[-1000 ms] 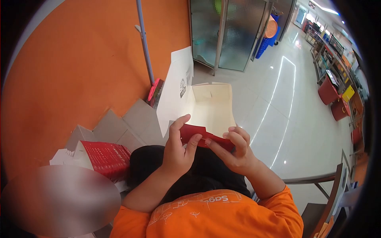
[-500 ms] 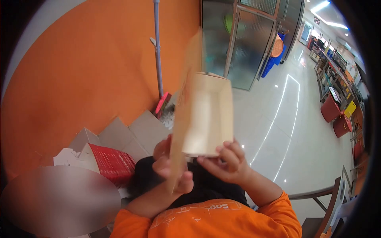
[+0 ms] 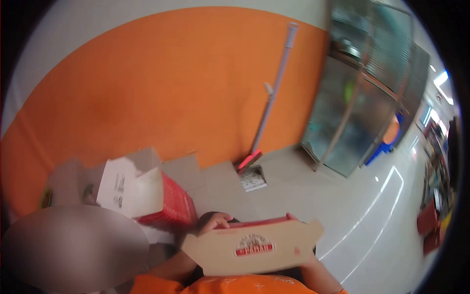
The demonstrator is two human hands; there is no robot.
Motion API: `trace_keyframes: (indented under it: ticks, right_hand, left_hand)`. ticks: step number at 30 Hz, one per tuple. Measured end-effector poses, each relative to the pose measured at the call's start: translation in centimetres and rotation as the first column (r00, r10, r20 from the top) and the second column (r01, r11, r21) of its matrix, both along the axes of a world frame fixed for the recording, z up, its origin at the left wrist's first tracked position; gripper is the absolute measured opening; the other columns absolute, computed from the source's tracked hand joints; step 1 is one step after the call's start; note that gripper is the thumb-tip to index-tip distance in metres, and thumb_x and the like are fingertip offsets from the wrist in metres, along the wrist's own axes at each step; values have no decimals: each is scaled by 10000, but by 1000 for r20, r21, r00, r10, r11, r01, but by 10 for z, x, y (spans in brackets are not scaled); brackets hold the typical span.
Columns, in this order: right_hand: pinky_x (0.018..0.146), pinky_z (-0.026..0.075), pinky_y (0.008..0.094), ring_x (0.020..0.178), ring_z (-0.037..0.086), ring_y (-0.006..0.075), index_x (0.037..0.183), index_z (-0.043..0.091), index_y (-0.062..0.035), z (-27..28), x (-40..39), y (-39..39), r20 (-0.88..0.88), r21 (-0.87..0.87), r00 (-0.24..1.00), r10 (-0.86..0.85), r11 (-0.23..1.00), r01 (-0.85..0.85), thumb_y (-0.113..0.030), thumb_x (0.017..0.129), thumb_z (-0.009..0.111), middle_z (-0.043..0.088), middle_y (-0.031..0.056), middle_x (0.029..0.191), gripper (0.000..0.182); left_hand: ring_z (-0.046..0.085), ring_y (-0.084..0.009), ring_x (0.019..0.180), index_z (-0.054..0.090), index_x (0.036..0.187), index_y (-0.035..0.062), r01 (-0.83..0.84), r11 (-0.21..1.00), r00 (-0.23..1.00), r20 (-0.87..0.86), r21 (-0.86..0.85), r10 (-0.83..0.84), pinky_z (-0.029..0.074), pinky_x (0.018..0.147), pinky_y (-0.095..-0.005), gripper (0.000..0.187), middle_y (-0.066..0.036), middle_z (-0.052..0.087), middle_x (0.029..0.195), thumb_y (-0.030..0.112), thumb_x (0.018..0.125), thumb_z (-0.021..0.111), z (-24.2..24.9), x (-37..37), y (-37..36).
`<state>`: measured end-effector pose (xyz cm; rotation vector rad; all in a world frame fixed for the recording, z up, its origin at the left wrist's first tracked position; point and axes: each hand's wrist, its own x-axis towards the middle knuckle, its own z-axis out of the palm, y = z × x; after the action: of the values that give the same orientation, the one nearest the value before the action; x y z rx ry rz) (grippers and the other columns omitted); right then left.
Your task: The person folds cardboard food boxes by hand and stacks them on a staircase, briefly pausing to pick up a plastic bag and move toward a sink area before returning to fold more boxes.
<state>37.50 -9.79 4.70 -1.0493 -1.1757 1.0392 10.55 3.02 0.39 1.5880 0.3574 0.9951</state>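
A tan cardboard food box with a red and black printed logo is low in front of my orange shirt. Its broad printed flap faces me, and a strip of its red side shows along the far edge. My left hand grips the box near its far left corner, with fingers bent over the edge. Of my right hand, only a fingertip shows at the far right edge; the flap covers the rest. To the left lies a stack of red and white folded cartons, apart from both hands.
A broom leans on the orange wall, its pink head beside a dustpan on the tiled floor. A glass-door cabinet stands at the right, with a blue bin beyond it. A grey blur hides the lower left.
My view has swung left. The box has come lower and turned from showing its open inside to showing its printed flap. Both hands have kept hold of it.
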Motion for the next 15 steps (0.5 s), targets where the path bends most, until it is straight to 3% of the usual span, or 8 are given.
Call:
trace_keyframes:
  ticks: [1, 4, 7, 9, 10, 12, 13, 15]
  right_hand:
    - [1007, 345, 374, 1185, 433, 238, 1290, 384, -24, -29, 5, 8, 42, 8, 999, 7, 1000, -8, -226, 793, 684, 379, 120, 1337, 614]
    - [984, 379, 364, 1150, 472, 243, 1177, 452, -25, -7, -14, 29, -218, -19, 961, 169, 984, -177, -219, 817, 657, 416, 117, 1256, 457]
    - [968, 394, 390, 1143, 473, 259, 1028, 511, -29, -3, -30, 50, -329, 0, 916, 228, 971, -241, -229, 813, 658, 443, 121, 1181, 328]
    - [960, 388, 379, 1123, 452, 232, 978, 509, -48, -6, -35, 64, -141, 82, 962, 235, 971, -225, -269, 790, 668, 420, 141, 1237, 331]
    - [960, 388, 379, 1123, 452, 232, 978, 509, -48, -3, -38, 69, -134, 78, 958, 252, 967, -244, -269, 790, 668, 420, 141, 1237, 331]
    - [951, 379, 372, 1093, 466, 232, 958, 510, -43, 7, -43, 77, 257, 183, 946, 198, 951, -249, -228, 792, 647, 444, 149, 1203, 284]
    - [951, 379, 372, 1093, 466, 232, 958, 510, -43, 10, -43, 82, 263, 181, 941, 214, 947, -266, -228, 792, 647, 444, 149, 1203, 284]
    - [930, 388, 369, 1112, 460, 240, 1016, 519, -22, 13, -41, 85, 296, 134, 869, 398, 883, -450, -229, 821, 602, 461, 159, 1207, 296]
  left_hand:
    - [434, -257, 1155, 542, 998, 69, -61, 998, 998, 14, -23, 61, 348, 983, -356, 293, -134, 468, 1148, 213, 780, 674, -10, -4, -4]
    - [350, -251, 1216, 530, 1009, 74, -278, 951, 957, -45, 139, 286, 347, 983, -383, 307, -150, 401, 1219, 248, 799, 669, -35, -15, -21]
    - [367, -260, 1201, 560, 1024, 64, -248, 957, 963, -70, 152, 261, 338, 988, -403, 310, -150, 405, 1211, 229, 790, 679, -12, -21, -23]
    - [379, -260, 1184, 591, 983, 66, -185, 855, 980, 28, 484, 196, 346, 979, -398, 264, -151, 395, 1214, 197, 779, 695, -1, -26, -12]
    - [395, -255, 1164, 606, 965, 67, -228, 970, 972, 77, 89, 222, 351, 973, -386, 242, -118, 434, 1175, 182, 776, 703, 5, -25, -23]
    - [392, -242, 1176, 585, 933, 67, -220, 975, 973, 69, 14, 219, 351, 970, -361, 206, -133, 409, 1197, 131, 772, 696, 14, -34, -22]
    - [388, -229, 1188, 565, 901, 67, -197, 979, 978, 54, -56, 200, 351, 967, -335, 182, -147, 384, 1218, 81, 768, 689, 16, -39, -20]
    - [423, -202, 1164, 551, 1019, 56, -223, 970, 972, 103, 100, 213, 390, 922, -341, 237, -128, 439, 1201, 97, 813, 660, 13, -46, -15]
